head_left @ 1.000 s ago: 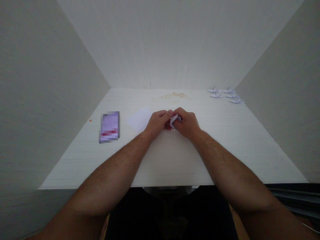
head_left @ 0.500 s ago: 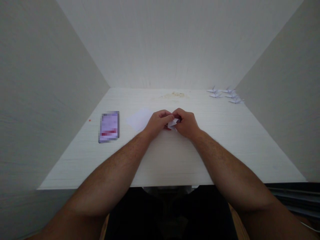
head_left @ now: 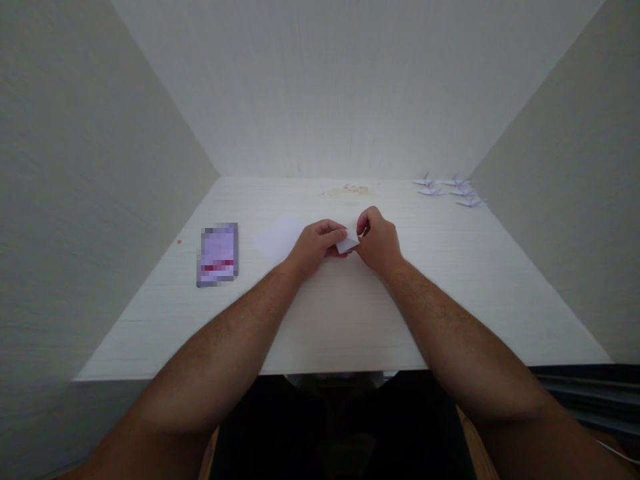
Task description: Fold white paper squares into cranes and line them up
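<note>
Between the thumb and fingers of my left hand (head_left: 319, 247) is a small piece of folded white paper (head_left: 348, 242), held just above the table. Its right corner reaches my right hand (head_left: 379, 241), whose fingers are curled at that edge; the exact contact is partly hidden. Loose white paper (head_left: 275, 239) lies flat to the left, just beyond my left hand.
A blurred purple rectangular object (head_left: 219, 255) lies on the white table (head_left: 345, 320) at left. Several folded paper cranes (head_left: 453, 189) stand at the back right. A small orange speck (head_left: 179, 242) and a yellowish stain (head_left: 353, 191) mark the surface. Pale panels enclose three sides.
My right hand has shifted slightly up and right, its index finger coming off the paper's top. More of the folded paper shows. My left hand stays in place.
</note>
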Tool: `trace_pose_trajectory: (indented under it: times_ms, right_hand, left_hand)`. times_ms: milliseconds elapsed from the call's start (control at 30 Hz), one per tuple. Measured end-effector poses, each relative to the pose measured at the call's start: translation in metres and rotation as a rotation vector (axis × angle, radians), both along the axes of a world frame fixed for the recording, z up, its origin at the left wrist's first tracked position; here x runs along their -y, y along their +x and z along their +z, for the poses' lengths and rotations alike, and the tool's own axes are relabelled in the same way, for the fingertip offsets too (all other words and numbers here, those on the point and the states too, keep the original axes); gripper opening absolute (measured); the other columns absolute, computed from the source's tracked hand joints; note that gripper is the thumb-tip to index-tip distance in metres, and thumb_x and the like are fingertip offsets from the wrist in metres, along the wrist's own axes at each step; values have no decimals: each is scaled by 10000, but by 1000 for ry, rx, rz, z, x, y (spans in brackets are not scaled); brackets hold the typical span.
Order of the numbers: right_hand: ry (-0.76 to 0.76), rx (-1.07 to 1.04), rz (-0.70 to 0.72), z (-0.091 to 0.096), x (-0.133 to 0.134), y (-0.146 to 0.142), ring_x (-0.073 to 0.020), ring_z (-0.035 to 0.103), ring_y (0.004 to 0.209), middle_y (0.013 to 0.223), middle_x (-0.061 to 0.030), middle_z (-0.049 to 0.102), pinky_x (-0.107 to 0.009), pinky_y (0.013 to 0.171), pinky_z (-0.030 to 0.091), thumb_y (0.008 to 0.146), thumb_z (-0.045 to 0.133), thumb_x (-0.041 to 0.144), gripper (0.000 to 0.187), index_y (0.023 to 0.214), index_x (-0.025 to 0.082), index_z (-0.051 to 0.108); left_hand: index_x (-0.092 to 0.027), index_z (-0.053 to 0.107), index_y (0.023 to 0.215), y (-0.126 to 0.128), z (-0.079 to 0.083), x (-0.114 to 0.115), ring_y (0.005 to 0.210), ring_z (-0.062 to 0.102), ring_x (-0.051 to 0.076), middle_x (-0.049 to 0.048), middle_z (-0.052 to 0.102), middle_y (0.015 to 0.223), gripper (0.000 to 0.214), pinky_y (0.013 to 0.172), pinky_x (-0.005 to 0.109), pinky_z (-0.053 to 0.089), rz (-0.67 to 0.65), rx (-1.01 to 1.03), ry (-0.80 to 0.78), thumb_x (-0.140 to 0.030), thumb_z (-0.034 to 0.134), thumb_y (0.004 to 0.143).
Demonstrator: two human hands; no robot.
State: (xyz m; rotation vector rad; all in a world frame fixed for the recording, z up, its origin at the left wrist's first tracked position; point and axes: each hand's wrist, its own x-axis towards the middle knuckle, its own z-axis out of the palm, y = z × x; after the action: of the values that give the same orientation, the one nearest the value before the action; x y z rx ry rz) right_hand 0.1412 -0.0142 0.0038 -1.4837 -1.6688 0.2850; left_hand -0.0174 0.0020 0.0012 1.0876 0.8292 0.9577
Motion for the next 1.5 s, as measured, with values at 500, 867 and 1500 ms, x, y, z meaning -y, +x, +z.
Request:
trace_pose_trajectory:
  times_ms: [500, 867, 1500]
  right_hand:
    - [46, -45, 125, -3, -6, 3, -139, 553, 654, 700, 3, 659, -282, 618, 404, 717, 656, 205, 20, 697, 199, 656]
    - [-33, -412, 166, -7, -17, 7, -137, 620, 648, 745, -13, 714, -290, 624, 493, 712, 636, 163, 98, 781, 190, 701]
    - [-129, -526, 266, 2, -9, 4, -186, 682, 901, 1091, -82, 726, -351, 770, 553, 672, 767, 305, 235, 871, 192, 713]
  left_hand:
    - [-176, 666, 1096, -5, 0, -3, 714, 667, 138, 24, 693, 829, 411, 663, 291, 574, -33, 56, 65, -258, 766, 706]
    - [-166, 615, 923, -6, -3, -5, 728, 669, 129, 9, 676, 837, 330, 693, 308, 583, -36, 9, 209, -287, 801, 678]
    - [-163, 659, 730, -4, 1, 1, 617, 626, 124, 29, 700, 681, 237, 596, 240, 474, 163, -311, 398, -369, 776, 727]
